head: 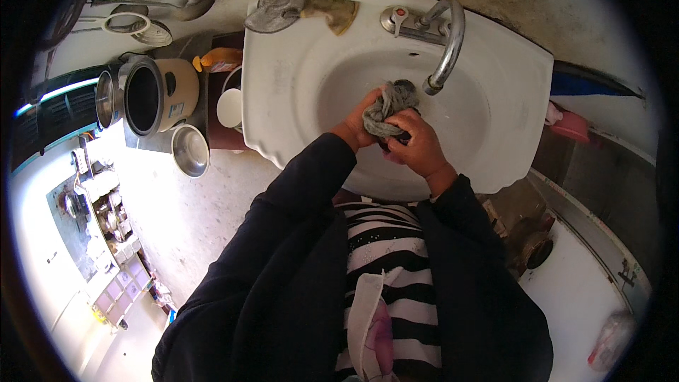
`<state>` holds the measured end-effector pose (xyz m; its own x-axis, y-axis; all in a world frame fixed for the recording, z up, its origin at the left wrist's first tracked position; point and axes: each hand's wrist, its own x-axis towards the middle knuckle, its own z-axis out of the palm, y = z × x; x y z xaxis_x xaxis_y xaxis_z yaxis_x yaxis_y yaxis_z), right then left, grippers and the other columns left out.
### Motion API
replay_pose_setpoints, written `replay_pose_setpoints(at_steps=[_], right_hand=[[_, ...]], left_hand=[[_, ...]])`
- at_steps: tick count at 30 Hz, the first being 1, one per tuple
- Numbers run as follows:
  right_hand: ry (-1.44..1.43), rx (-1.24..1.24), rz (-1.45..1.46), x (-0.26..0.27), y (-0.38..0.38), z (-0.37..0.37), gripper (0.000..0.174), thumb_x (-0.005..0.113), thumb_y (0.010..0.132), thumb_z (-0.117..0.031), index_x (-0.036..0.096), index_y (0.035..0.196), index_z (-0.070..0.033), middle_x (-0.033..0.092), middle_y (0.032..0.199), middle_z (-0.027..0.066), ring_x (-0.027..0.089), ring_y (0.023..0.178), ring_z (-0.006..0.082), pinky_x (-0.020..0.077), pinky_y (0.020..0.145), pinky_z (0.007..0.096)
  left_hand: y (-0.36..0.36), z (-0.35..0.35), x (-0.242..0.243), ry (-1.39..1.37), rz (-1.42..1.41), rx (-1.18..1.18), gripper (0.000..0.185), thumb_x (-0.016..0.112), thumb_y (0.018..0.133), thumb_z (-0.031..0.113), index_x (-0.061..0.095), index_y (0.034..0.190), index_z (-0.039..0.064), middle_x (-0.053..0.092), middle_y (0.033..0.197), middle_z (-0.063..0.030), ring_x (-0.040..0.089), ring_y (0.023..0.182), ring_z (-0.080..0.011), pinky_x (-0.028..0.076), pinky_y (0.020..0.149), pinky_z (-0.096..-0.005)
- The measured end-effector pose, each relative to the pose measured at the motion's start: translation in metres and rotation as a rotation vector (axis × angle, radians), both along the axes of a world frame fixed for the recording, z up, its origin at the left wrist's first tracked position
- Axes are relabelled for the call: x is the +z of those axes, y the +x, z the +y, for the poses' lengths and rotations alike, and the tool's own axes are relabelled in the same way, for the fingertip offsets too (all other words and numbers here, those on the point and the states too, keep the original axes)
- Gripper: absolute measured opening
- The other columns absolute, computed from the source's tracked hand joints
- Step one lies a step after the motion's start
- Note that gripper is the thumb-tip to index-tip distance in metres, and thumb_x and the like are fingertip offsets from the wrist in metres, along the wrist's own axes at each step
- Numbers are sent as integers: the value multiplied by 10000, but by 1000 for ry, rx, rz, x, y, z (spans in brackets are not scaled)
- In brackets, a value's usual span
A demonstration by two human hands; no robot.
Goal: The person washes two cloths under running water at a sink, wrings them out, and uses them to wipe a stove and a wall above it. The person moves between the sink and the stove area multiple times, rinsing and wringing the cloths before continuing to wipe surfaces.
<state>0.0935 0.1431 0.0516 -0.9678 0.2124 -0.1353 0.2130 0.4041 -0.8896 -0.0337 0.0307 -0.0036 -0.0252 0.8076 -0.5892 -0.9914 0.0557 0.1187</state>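
Note:
Over the bowl of a white ceramic washbasin, both hands grip a bunched grey cloth. My left hand wraps around its left side. My right hand pinches the lower right part, with the fingers curled in. Something dark and rounded shows at the top of the bundle; whether it belongs to the cloth I cannot tell. Just right of the hands hangs the spout of a chrome faucet, and no water stream is visible from it.
On the basin's back left ledge lie a grey cloth and a yellowish-brown cloth. To the left are an orange bottle, a white cup, a rice cooker and a steel bowl. A pink basin is at right.

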Motion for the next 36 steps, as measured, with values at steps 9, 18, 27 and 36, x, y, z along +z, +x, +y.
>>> replay_pose_setpoints(at_steps=[9,18,27,36], right_hand=[[30,-522,156,-15,-2,-10,654,704,848,-378,467,1416,-157,274,1505,206,336,1336,381,324,1087,476],[154,-407,311,-32,-15,-24,414,595,934,-381,563,1240,-105,524,1283,175,504,1169,366,403,1000,461],[-548,-604,-32,-44,-18,-20,338,573,988,-376,577,1151,-80,602,1098,58,559,1082,217,439,930,360],[-1430,-782,31,-44,-7,-19,518,530,994,-440,456,1392,-116,517,1332,79,518,1228,242,422,1058,417]], left_hand=[[25,15,-4,-242,-116,418,414,346,1041,295,488,1325,31,560,1323,-162,592,1151,-338,491,1006,-457],[38,14,48,-551,499,319,326,554,904,237,540,1182,67,605,1017,-131,599,884,-220,515,749,-351],[24,3,10,-445,958,171,225,579,861,210,620,935,2,620,812,-70,550,761,-159,480,718,-339],[20,-1,14,-131,582,194,421,599,886,210,509,1266,54,610,1143,-110,580,1014,-209,476,905,-333]])
